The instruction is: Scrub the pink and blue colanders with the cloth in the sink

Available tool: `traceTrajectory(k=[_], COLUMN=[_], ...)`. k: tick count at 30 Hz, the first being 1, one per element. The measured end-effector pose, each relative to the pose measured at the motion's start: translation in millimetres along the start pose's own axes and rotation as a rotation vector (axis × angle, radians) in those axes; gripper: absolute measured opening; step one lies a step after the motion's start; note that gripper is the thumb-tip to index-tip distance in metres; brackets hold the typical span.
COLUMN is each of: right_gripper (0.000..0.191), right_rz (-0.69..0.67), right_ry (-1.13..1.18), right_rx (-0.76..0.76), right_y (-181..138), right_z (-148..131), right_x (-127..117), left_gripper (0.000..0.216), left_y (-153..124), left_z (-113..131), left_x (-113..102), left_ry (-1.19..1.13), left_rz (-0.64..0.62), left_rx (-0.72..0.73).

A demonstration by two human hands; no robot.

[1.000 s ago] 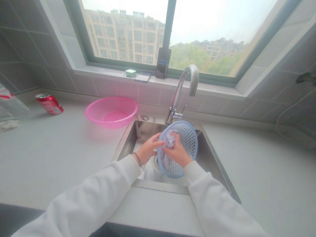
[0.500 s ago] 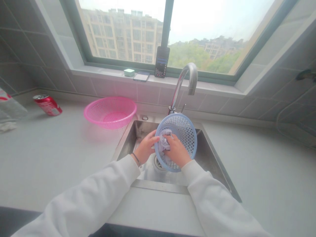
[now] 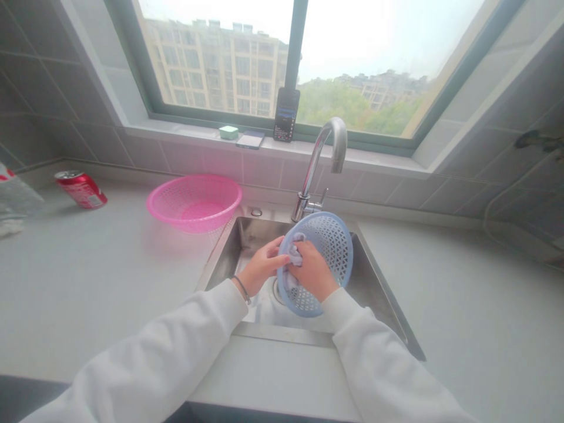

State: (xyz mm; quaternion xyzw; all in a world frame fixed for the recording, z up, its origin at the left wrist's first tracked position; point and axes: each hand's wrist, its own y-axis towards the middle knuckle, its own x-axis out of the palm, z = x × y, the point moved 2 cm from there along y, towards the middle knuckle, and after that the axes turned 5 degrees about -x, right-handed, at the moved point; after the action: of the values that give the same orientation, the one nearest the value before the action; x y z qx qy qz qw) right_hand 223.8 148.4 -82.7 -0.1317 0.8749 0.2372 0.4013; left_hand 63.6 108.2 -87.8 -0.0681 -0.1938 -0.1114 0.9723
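Over the sink, a blue plastic colander (image 3: 333,247) is tilted up on its side, its perforated inside facing me. My left hand (image 3: 263,265) grips its left rim, thumb on the inner side and the other fingers partly hidden behind. My right hand (image 3: 312,271) is closed on a pale, crumpled cloth (image 3: 296,252) and presses it against the inside wall near that rim. The right fingertips are buried in the cloth.
The steel sink (image 3: 388,294) lies under the colander, with a chrome faucet (image 3: 337,141) behind. Left on the counter are a pink basket (image 3: 194,205), a red can (image 3: 81,189) and a clear plastic bag (image 3: 17,194). A phone (image 3: 285,114) and a green box (image 3: 228,132) stand on the windowsill.
My right hand has moved the cloth slightly against the colander's inside, and less cloth shows. The colander sits a little lower, uncovering the faucet's base and lever.
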Motion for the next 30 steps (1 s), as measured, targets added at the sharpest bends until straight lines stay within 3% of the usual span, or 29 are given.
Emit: traceTrajectory(k=[3,6,9,14,17,19,21,24,28,30], right_gripper=[0.035,0.034,0.036,0.032,0.027,0.027,0.030,0.034,0.040,0.042], right_rz=[-0.018,0.092,0.137,-0.151,-0.261,-0.261,-0.192,0.030,0.416,0.500], right_ry=[-0.099,-0.136,-0.123,-0.105,-0.184,-0.239,-0.268,-0.274,-0.132,-0.051], right_rx=[0.071,0.188,0.161,-0.049,0.015,0.119,0.228,0.310,0.176,0.077], right_y=[3,6,5,-6,-10,-9,-6,0,5,4], right_z=[10,25,17,-14,-1,19,38,51,39,27], right_x=[-5,-21,-23,3,10,6,-4,-21,-34,-32], left_gripper=[0.073,0.075,0.083,0.077,0.074,0.075,0.080,0.089,0.087,0.084], left_y=[-1,-1,2,4,1,-1,-2,-4,-6,-6], left_z=[1,4,1,-1,4,7,9,10,7,6], left_x=[-4,-2,0,-6,-11,-12,-11,-7,1,3], left_ry=[-0.013,-0.002,0.035,-0.037,-0.052,-0.025,0.020,0.080,0.106,0.119], left_rz=[-0.009,-0.064,-0.073,-0.011,0.004,-0.021,-0.036,-0.056,-0.157,-0.195], left_rx=[-0.036,-0.036,-0.035,0.052,0.092,0.081,0.060,0.066,0.059,0.066])
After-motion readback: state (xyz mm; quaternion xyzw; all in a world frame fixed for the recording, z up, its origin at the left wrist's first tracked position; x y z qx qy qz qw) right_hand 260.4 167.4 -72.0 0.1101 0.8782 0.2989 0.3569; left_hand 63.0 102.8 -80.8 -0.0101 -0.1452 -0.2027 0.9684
